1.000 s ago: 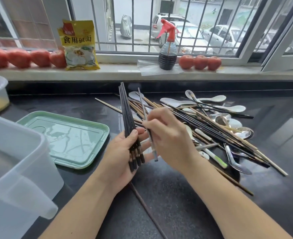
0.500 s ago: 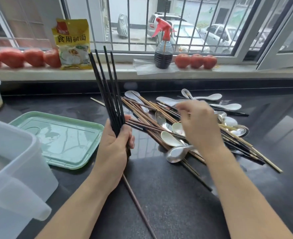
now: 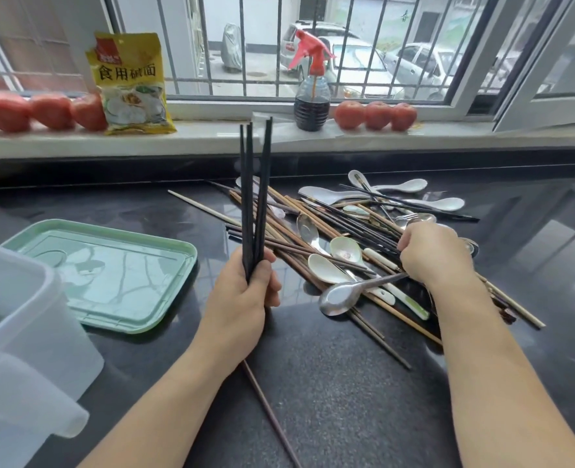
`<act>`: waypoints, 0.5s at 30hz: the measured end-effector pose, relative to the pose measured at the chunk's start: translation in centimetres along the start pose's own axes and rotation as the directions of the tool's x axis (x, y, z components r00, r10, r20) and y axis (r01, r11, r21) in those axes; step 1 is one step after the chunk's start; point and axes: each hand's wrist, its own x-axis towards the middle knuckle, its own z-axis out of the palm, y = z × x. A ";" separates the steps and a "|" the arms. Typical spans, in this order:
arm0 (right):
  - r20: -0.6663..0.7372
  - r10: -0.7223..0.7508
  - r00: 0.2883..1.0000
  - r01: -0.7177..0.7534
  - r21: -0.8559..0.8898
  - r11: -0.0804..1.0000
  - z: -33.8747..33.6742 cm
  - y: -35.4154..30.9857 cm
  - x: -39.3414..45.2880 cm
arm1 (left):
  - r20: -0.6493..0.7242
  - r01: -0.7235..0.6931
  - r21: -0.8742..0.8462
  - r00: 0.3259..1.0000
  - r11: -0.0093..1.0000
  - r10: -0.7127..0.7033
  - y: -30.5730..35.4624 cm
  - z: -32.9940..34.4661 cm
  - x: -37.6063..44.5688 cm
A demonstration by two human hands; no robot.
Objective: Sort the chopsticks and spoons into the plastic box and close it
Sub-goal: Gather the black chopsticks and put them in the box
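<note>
The black chopsticks (image 3: 254, 197) now stand upright, left hand (image 3: 242, 298) wrapped round them; right hand (image 3: 431, 255) curls into the pile (image 3: 347, 238) — draw one dark stick lengthwise, not upward — the plastic box (image 3: 19, 319) waits left.

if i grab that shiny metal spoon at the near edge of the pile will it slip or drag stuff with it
The metal spoon looks polished and smooth, so probably slippery to pinch. Its handle runs up into the pile by the right hand, so lifting may disturb the chopsticks beneath. It looks rigid and unlikely to bend.
</note>
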 end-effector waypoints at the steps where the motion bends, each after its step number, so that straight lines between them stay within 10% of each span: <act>1: -0.005 0.008 1.000 -0.008 -0.002 1.000 0.0 0.1 0.0 | -0.014 0.016 -0.038 1.000 0.999 -0.016 0.1 -0.1 0.0; 9: -0.323 -0.120 0.939 0.188 0.188 0.964 -3.5 -0.7 -1.8 | 0.011 0.143 -0.211 0.989 0.967 -0.144 0.7 -0.1 0.0; 12: -0.632 -0.164 0.758 0.516 0.426 0.743 -5.9 -4.1 -5.8 | 0.045 0.175 -0.266 0.985 0.948 -0.169 1.2 -0.2 0.1; 15: -0.543 -0.233 0.807 0.572 0.619 0.537 -4.9 -6.9 -7.8 | 0.076 0.191 -0.294 0.981 0.936 -0.177 1.1 -0.4 0.2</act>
